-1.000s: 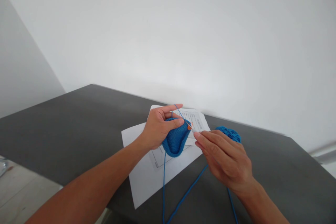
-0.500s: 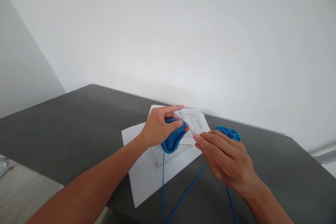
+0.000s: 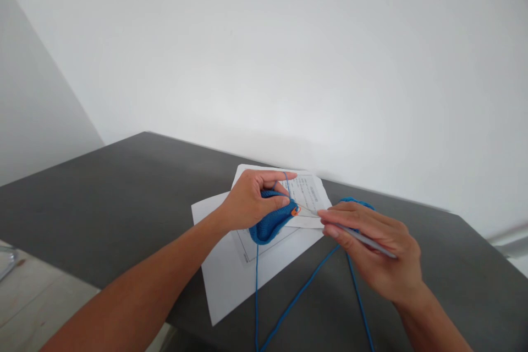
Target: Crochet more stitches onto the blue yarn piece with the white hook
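Observation:
Pinched in my left hand (image 3: 253, 198) is a blue crochet piece (image 3: 268, 225), cupped like a small pouch. Blue yarn (image 3: 287, 182) loops over the raised index finger of that hand. An orange stitch marker (image 3: 295, 211) hangs at the right edge of the piece. My right hand (image 3: 375, 242) grips a crochet hook (image 3: 365, 240) with a grey handle, its thin metal shaft pointing left to the edge of the piece near the marker. Whether the hook tip sits inside a stitch is too small to tell.
Printed paper sheets (image 3: 226, 286) lie on the dark grey table (image 3: 124, 198) beneath my hands. A ball of blue yarn (image 3: 358, 201) rests behind my right hand, partly hidden. Yarn strands run down to the front edge. A white wall (image 3: 264, 55) stands behind the table.
My right hand has moved a little right and rolled over, so the hook's handle now shows. The left index finger and crochet piece have shifted slightly.

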`<state>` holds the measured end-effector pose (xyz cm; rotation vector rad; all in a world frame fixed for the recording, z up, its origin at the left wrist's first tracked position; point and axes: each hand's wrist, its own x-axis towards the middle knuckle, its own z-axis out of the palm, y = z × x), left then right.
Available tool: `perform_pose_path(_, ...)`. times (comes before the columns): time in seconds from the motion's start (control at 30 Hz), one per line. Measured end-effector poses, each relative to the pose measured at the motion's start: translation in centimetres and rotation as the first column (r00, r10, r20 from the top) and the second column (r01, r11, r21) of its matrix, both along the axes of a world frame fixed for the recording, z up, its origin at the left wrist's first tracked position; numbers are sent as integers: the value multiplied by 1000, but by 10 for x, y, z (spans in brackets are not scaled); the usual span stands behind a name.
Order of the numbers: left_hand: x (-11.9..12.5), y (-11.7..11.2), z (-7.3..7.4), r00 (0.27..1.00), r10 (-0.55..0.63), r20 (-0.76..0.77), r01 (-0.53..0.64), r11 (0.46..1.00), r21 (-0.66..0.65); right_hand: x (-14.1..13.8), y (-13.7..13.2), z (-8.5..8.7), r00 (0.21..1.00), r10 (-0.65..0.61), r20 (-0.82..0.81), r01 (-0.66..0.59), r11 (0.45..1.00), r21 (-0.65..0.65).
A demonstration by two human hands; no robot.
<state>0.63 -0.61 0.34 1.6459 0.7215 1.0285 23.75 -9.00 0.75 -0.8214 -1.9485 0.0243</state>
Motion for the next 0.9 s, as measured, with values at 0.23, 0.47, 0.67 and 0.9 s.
perform_pose_path(0.23, 1, 1, -2, 999, -22, 31, 22, 1000, -1, -10, 9, -14, 763, -96, -639, -264, 856, -444)
perform_pose_path(0.47, 10, -6, -4, 991, 89, 99, -89, 996, -7, -49, 15, -22, 367, -238, -899, -531, 740, -413)
perform_pose_path(0.67, 19, -12, -6, 976, 178, 124, -168, 982, -92, -62, 11, -37, 559, -189, -807, -255, 887, -385)
perform_pose_path(0.9, 23, -14, -11, 958, 220, 182, -194, 969, -151, -64, 8, -42, 802, -205, -561, 66, 964, -258)
